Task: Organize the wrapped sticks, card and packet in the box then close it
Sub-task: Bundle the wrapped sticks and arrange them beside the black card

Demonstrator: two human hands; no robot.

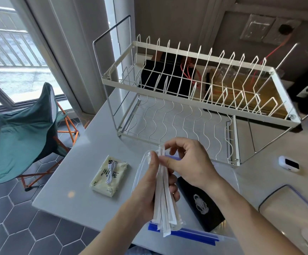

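My left hand [154, 183] grips a bundle of white paper-wrapped sticks [165, 212], held upright over the clear plastic box [228, 173] with blue latches [186, 234]. My right hand [184, 161] pinches the top ends of the sticks with thumb and fingers. A black card [201, 201] with a pale emblem lies inside the box, partly under my hands. The pale yellow packet [110, 175] lies on the table to the left of the box, with a coiled white cable on top of it.
A white wire dish rack [190, 100] stands behind the box. The box's clear lid [285, 208] lies at the right. A small white device [288, 163] sits at the far right. A green folding chair [26, 137] stands past the table's left edge.
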